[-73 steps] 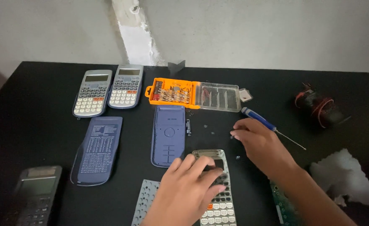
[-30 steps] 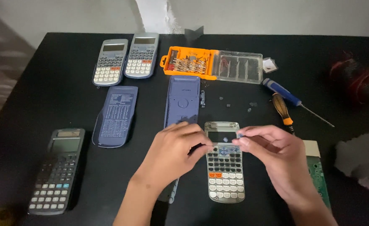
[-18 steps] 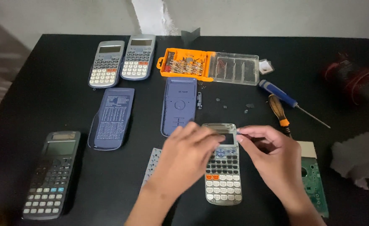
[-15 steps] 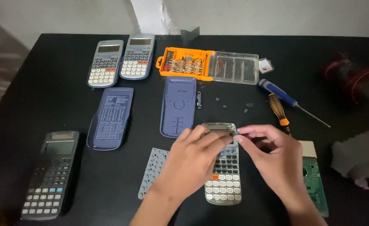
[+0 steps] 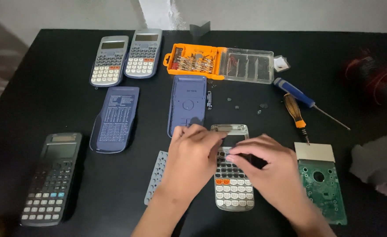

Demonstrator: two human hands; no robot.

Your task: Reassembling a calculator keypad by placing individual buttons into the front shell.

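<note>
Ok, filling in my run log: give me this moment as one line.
left hand: on silver calculator | right hand: fingertips on its upper keys | green circuit board: right of it | surface: black table

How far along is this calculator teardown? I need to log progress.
Done: green circuit board and grey keypad sheet lie out on the table. In hand: left hand and right hand on the opened calculator's front shell. Left: three calculators appear closed.

A black table (image 5: 39, 79) carries two grey calculators (image 5: 126, 59) at the back, an orange bit case (image 5: 220, 63), two blue covers (image 5: 151, 109), a black calculator (image 5: 52, 177), a keypad sheet (image 5: 156, 175), an open calculator (image 5: 233, 188), two screwdrivers (image 5: 295, 109), a circuit board (image 5: 323, 186) and loose screws (image 5: 246, 105).
</note>
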